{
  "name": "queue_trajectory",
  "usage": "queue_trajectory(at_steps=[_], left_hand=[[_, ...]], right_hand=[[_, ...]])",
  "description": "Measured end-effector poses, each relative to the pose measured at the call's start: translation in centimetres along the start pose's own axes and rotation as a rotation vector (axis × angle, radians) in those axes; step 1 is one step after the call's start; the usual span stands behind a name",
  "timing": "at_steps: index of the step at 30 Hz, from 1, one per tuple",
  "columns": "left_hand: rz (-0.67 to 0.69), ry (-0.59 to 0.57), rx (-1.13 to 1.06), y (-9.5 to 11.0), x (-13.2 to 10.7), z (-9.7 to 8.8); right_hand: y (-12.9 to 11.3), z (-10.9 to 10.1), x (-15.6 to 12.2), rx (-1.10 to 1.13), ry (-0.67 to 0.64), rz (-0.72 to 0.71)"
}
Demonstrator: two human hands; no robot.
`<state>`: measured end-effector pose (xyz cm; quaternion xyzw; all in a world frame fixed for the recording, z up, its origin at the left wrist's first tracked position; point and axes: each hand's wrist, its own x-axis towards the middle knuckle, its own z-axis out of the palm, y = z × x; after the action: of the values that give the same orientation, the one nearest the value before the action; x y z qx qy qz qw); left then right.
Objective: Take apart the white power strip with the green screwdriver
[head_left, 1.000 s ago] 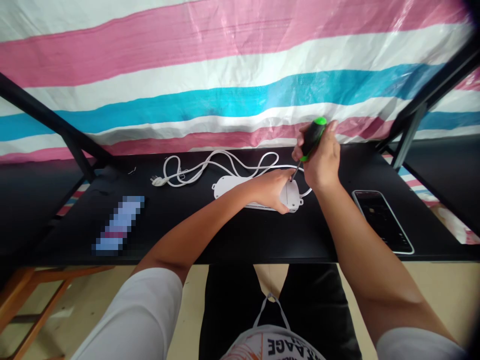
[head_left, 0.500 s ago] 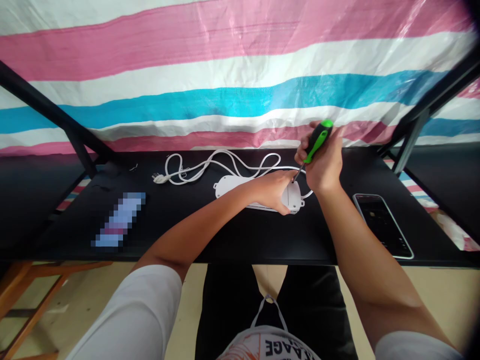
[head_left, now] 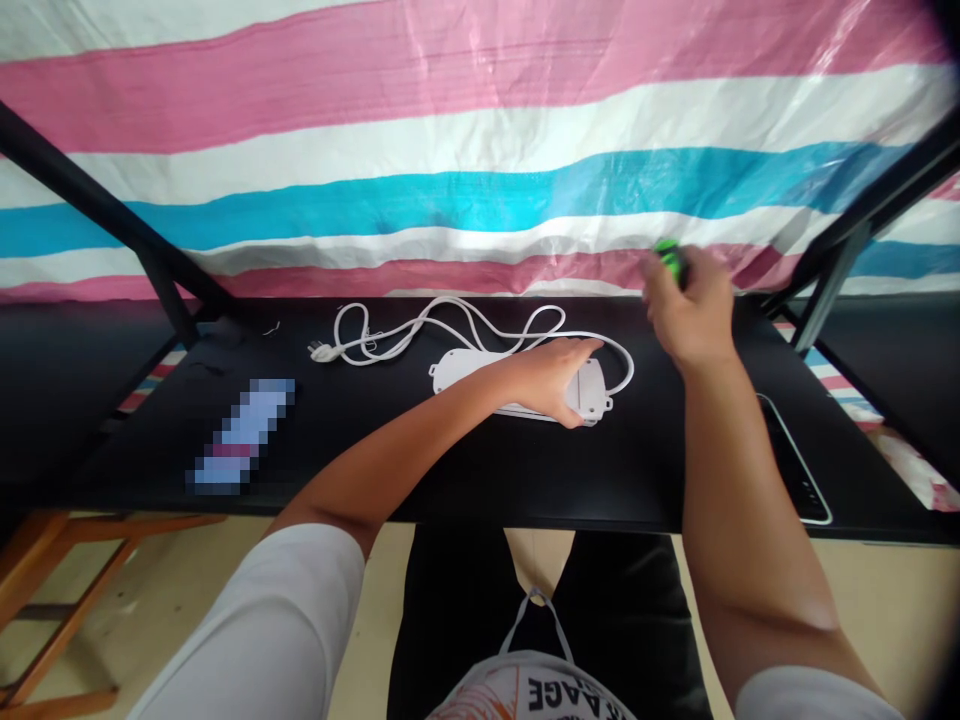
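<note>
My left hand (head_left: pixel 544 380) lies over the right part of a white power strip (head_left: pixel 476 372), holding it down against the tabletop. My right hand (head_left: pixel 686 308) is raised above the table to the right of the strip, clear of it and slightly blurred. It is closed around a screwdriver with a green end (head_left: pixel 670 258). Most of the handle and the shaft are hidden by my fingers. A white cord (head_left: pixel 450 318) loops from the strip to a plug (head_left: pixel 322 352) at the left.
The black tabletop (head_left: pixel 480 480) bears a pixelated, blurred object (head_left: pixel 244 435) at the left and a smartphone (head_left: pixel 795 470) at the right, mostly behind my right forearm. Black metal frame bars (head_left: pixel 97 200) cross in front of a striped tarp (head_left: pixel 480 190).
My right hand has lifted and moved right, taking the screwdriver tip away from the power strip. My left hand stays on the strip.
</note>
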<state>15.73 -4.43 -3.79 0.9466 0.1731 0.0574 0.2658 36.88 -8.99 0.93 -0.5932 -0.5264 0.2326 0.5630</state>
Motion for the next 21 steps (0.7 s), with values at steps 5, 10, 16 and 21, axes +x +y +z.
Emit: queue_trajectory(at_steps=[5,10,16,21], left_hand=[[0.003,0.027,-0.003,-0.1,0.2,-0.2],[0.033,0.078,-0.044,-0.3,0.2,-0.6],[0.053,0.141,-0.101,-0.5,0.0,-1.1],[0.05,0.137,-0.105,-0.4,-0.1,-1.3]], right_hand=[[2.5,-0.2,0.8,-0.244,-0.482,0.482],[4.0,0.3,1.0,0.037,-0.624,0.58],[4.7,-0.3,1.1,0.206,-0.643,0.565],[4.9,0.4,0.9,0.25,-0.642,0.541]])
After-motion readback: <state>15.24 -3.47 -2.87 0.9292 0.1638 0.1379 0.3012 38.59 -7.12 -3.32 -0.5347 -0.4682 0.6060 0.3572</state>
